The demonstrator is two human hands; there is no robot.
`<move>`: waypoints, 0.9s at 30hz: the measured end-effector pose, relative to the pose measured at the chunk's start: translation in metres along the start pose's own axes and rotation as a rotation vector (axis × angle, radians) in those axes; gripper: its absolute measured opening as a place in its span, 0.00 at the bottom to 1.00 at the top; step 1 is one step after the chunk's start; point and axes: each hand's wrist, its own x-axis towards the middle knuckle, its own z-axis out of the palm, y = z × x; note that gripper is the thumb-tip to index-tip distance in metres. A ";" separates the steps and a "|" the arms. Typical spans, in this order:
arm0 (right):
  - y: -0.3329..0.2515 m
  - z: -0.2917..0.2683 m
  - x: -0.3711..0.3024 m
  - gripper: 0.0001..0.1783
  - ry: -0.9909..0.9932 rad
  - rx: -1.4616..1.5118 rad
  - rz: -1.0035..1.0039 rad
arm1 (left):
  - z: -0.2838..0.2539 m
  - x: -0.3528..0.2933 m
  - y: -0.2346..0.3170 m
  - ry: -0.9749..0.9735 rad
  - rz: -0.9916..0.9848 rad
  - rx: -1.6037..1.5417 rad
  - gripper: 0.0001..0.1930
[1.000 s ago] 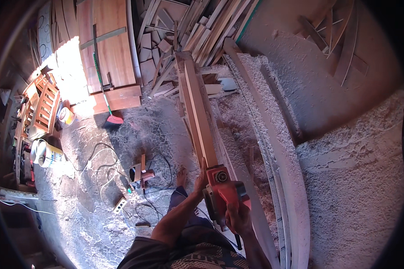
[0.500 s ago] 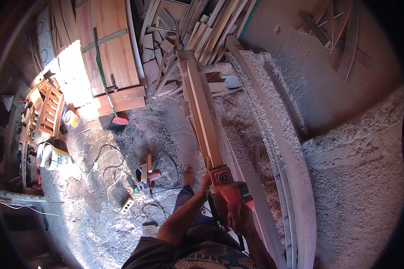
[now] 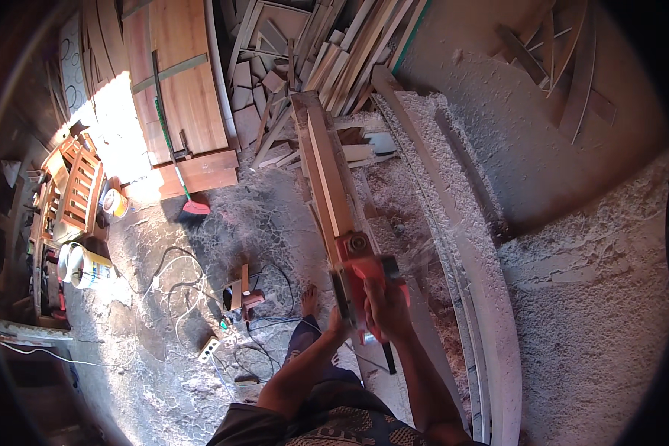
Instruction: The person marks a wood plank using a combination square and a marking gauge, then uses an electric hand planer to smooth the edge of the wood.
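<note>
A red electric hand planer (image 3: 355,269) rests on a long reddish-brown wooden strip (image 3: 333,175), which lies lengthwise on a dusty bench beam. Wrapped around the planer's rear handle is my right hand (image 3: 385,306). My left hand (image 3: 339,323) is low against the left side of the planer and the strip; its fingers are mostly hidden, so its grip does not show. A dark cord end (image 3: 389,358) sticks out from the back of the planer.
Curved, shavings-covered timbers (image 3: 464,245) run along the right. On the floor at left lie a second power tool (image 3: 247,299), tangled cords, and a power strip (image 3: 209,349). A broom (image 3: 193,207) leans on boards (image 3: 182,97); buckets (image 3: 89,267) stand farther left. Offcuts (image 3: 264,82) are piled beyond.
The planer has moved forward along the strip, away from my body, with my right hand on it. My left hand sits slightly lower, and its fingers are less visible.
</note>
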 end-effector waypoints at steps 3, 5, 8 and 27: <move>0.007 -0.002 0.068 0.25 -0.010 -0.042 -0.120 | 0.003 0.009 0.025 -0.059 -0.061 0.093 0.33; 0.010 -0.015 0.108 0.26 0.023 -0.043 -0.146 | 0.016 0.012 0.056 -0.182 -0.133 0.167 0.51; -0.042 0.007 0.111 0.27 -0.014 0.121 0.114 | 0.018 0.008 0.022 -0.157 -0.118 -0.035 0.44; 0.033 -0.008 -0.083 0.23 0.024 -0.134 -0.051 | 0.004 0.001 -0.003 -0.140 -0.508 -1.281 0.20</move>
